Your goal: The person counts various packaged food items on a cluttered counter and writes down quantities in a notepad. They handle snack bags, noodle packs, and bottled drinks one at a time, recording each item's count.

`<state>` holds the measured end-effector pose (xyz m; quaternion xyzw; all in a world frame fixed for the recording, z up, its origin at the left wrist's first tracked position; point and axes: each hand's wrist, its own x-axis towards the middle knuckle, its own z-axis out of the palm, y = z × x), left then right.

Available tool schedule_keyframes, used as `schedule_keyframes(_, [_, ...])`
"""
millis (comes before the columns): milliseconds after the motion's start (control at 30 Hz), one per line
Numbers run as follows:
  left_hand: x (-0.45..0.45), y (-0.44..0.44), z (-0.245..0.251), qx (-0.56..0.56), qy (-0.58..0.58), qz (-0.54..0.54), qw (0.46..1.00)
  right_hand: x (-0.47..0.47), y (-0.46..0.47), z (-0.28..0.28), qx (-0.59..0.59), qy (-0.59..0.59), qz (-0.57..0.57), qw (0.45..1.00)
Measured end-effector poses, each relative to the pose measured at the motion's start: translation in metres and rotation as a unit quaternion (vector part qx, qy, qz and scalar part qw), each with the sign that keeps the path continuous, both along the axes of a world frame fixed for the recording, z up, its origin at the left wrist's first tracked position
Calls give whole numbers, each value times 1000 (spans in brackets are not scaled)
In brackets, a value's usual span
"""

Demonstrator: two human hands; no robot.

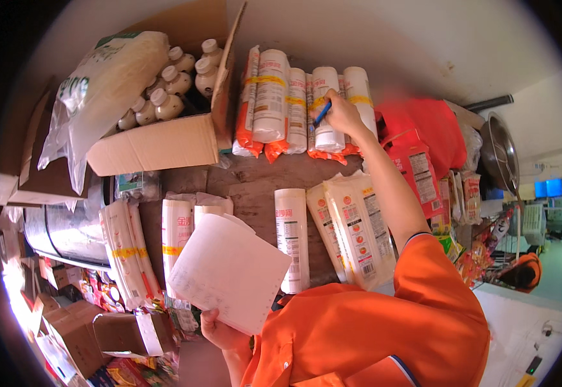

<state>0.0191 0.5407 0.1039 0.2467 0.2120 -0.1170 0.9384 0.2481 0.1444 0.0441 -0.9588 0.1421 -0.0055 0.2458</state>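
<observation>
My right hand reaches to the back of the wooden shelf top and grips a blue pen. The pen points down in front of a white cylindrical pack, which looks like dried noodles; whether it touches is unclear. Similar packs with yellow bands stand to its left. Nearer my body, my left hand holds sheets of white paper with faint handwriting by their lower corner. Under and beside the paper are a banded pack, a lone white roll and flat clear-wrapped noodle packs.
A cardboard box of white-capped bottles sits back left, with a plastic bag over it. Red bags and a metal bowl are on the right. Open cartons lie lower left. Another person appears far right.
</observation>
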Motion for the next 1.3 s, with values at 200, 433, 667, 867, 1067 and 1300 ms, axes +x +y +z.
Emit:
schedule_keyframes(200, [-8, -4, -7, 22, 20, -5, 1000, 53, 87, -11, 195, -109, -99, 970])
schedule_keyframes(433, [-16, -10, -5, -9, 29, -12, 999, 59, 116, -34, 297, -200, -211, 910])
schedule_keyframes(667, [-10, 0, 0, 12, -9, 7, 1000, 32, 38, -15, 747, -18, -131, 651])
schedule_keyframes(867, [-1, 5, -1, -5, 14, -4, 1000, -28, -3, 36, 738, -99, -158, 649])
schedule_keyframes(1067, [13, -5, 1, -32, 18, -30, 999, -40, -65, -7, 134, -230, -171, 949])
schedule_keyframes(1300, [10, -7, -6, -22, 9, -42, 999, -46, -59, 5, 34, -206, -157, 965])
